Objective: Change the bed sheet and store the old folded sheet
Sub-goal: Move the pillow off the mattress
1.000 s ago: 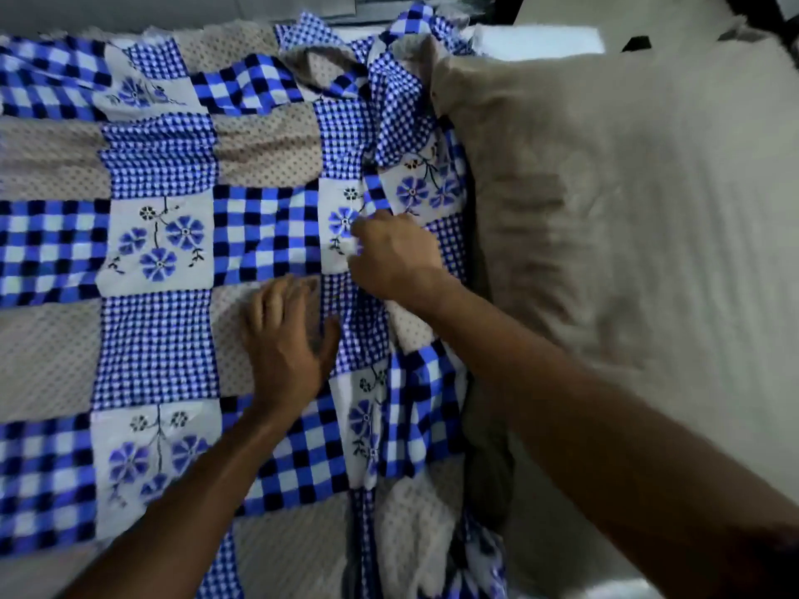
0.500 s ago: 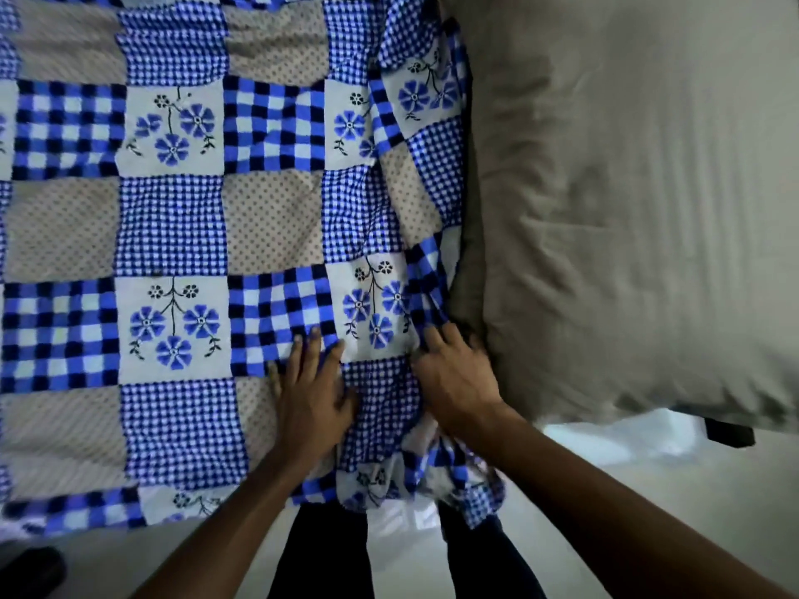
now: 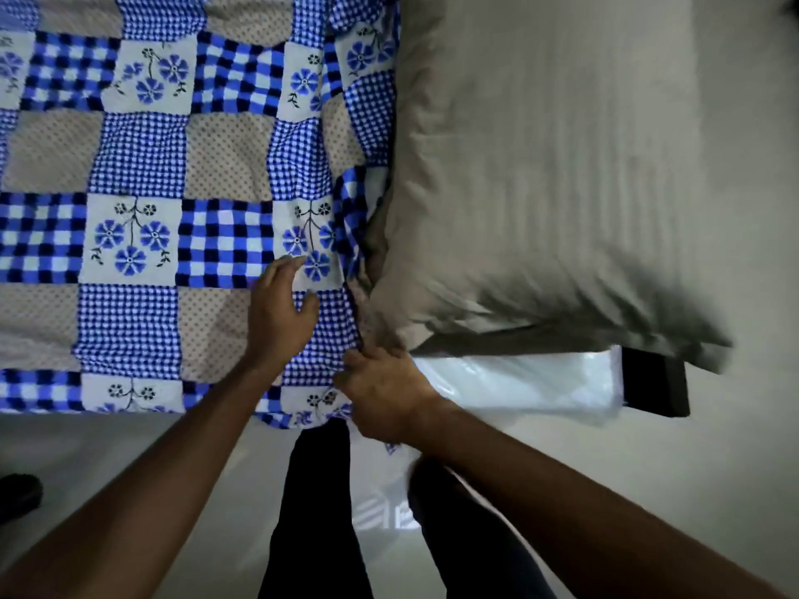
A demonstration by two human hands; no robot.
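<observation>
A blue, white and beige patchwork bed sheet with checks and flower squares covers the bed from the left to the middle. My left hand lies flat on it near the bed's front edge, fingers spread and straight. Just right of it, my right hand grips the sheet's bunched edge at the bed's front, right below the corner of a large grey pillow. The sheet's right border is creased where it meets the pillow.
The white plastic-wrapped mattress shows bare under the pillow, with a dark bed-frame corner at its right end. My dark-trousered legs stand on the pale floor against the bed. A dark object lies on the floor at far left.
Both hands slid down the sheet toward the bed's front edge. My right hand moved from the pillow's side to the sheet's hanging edge and now grips it.
</observation>
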